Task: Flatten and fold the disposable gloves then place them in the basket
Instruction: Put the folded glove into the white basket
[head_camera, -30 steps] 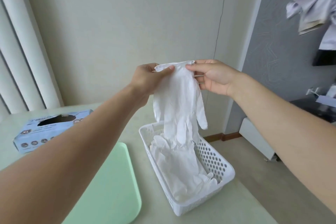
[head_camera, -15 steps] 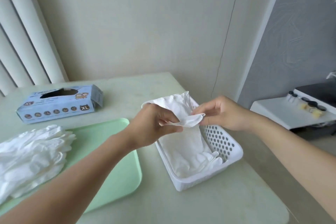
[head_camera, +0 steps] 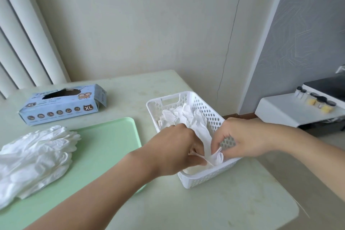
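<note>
A white perforated basket (head_camera: 202,179) stands on the table right of centre with white disposable gloves inside. Both my hands reach into its near end. My left hand (head_camera: 174,152) and my right hand (head_camera: 240,139) each pinch the cuff end of one white glove (head_camera: 197,127), which lies along the basket over the other gloves. The cuff is stretched between my fingers near the basket's front wall. A loose pile of white gloves (head_camera: 35,155) lies on the green tray (head_camera: 104,147) at the left.
A blue XL glove box (head_camera: 61,103) lies open at the back left of the pale table (head_camera: 214,209). The table's right edge drops to the floor. A white unit with small jars (head_camera: 315,102) stands to the right, by the grey wall.
The glove first hung in the air above the basket, held by its cuff. Both hands have since come down with it, and it now lies inside the basket.
</note>
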Tool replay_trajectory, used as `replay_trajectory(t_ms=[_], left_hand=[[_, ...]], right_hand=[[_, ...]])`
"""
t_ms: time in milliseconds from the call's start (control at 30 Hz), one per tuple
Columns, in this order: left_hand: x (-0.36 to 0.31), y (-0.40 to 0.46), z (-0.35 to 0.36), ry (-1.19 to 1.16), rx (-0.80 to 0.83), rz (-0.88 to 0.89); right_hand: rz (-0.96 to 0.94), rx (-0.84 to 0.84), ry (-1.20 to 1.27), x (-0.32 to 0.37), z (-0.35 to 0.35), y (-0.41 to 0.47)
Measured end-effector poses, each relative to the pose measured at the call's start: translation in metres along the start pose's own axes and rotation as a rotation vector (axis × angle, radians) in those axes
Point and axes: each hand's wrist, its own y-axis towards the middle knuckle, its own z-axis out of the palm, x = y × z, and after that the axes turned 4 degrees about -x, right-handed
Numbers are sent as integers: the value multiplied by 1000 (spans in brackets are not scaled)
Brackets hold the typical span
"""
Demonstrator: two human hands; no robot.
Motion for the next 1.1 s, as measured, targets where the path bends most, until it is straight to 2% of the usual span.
replay_trajectory(t_ms=[167, 200, 300, 367, 467, 533, 600, 733, 867, 933, 1000, 1033, 1100], left_hand=[[-15, 7, 9, 8, 119, -54], [-14, 7, 8, -11, 120, -74], [-2, 8, -1, -50, -31, -109], [7, 11, -7, 30, -127, -142], [9, 13, -8, 209, 37, -283], [7, 14, -5, 229, 122, -367], [7, 15, -4, 230, 134, -408], [6, 18, -3, 281, 185, -393], [4, 21, -5, 313, 230, -377], [0, 23, -4, 335, 255, -360], [-6, 22, -4, 367, 281, -349], [-8, 22, -4, 375, 292, -346], [-9, 23, -3, 394, 307, -348]], right_hand=[[70, 297, -54, 4, -20, 3], [70, 295, -25, 4, -28, 6], [-12, 33, 35, 11, -40, 29], [-50, -51, -6, 18, -29, 52], [24, 29, -111, 19, -2, 82], [64, -30, -105, 13, 6, 92], [87, -106, -117, 7, 7, 97], [105, -96, -100, 9, 9, 93], [6, -274, -65, 6, 13, 92], [-34, -225, -49, 6, 14, 96], [1, -114, -67, 5, 16, 105], [12, -110, -93, 3, 17, 111], [33, -231, -221, -3, 18, 120]])
